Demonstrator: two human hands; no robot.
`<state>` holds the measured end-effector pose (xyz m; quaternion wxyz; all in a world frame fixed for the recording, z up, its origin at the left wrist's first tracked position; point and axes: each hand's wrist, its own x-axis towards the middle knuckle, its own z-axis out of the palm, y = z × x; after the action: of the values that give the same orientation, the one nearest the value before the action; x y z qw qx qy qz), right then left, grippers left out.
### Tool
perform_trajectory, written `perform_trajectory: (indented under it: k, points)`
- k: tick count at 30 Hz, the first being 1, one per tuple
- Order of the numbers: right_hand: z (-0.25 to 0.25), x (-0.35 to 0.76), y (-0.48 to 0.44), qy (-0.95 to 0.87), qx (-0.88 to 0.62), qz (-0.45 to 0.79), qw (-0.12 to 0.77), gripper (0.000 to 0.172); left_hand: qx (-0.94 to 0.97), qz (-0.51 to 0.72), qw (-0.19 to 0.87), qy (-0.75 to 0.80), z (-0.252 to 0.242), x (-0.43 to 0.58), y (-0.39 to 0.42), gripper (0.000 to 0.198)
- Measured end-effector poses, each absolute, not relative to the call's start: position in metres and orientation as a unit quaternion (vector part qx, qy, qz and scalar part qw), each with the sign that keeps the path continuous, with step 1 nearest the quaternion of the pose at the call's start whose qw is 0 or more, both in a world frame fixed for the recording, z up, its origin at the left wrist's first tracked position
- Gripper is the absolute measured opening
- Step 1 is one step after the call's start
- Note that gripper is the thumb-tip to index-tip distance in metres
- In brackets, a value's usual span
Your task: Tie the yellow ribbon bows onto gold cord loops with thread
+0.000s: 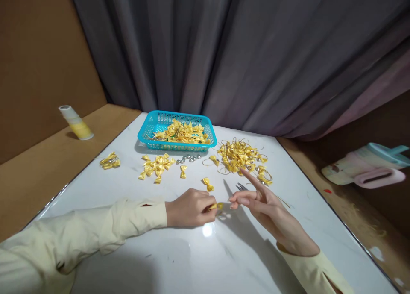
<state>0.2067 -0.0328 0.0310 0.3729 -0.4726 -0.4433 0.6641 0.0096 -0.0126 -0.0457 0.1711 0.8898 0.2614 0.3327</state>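
Corded bows [238, 155] are lying heaped to the right of the basket [139, 136], seemingly done, while loose bows [156, 168] and silver beads [190, 158] are sitting in front of it, apparently left over. The left hand [194, 206] is pinching one bow [219, 205] near the table's [179, 251] middle — knuckles up. The right hand [269, 206] is hovering beside it, index finger extending, others curling — whether they're gripping the scissors [241, 186], I cannot tell.
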Motion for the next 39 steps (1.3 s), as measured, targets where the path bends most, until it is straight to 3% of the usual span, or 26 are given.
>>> perform_trajectory:
  k: [16, 26, 39]
  points:
    - [0.027, 0.183, -0.056, -0.400, -0.407, 0.744, 0.348, 0.114, 0.892, 0.304, 0.243, 0.229, -0.042, 0.004, -0.009, 0.041]
    - [0.028, 0.187, -0.058, -0.427, -0.449, 0.698, 0.358, 0.100, 0.892, 0.308, 0.221, 0.245, -0.043, 0.005, -0.010, 0.040]
    - [0.028, 0.187, -0.059, -0.381, -0.415, 0.728, 0.390, 0.104, 0.890, 0.314, 0.227, 0.240, -0.046, 0.005, -0.011, 0.022]
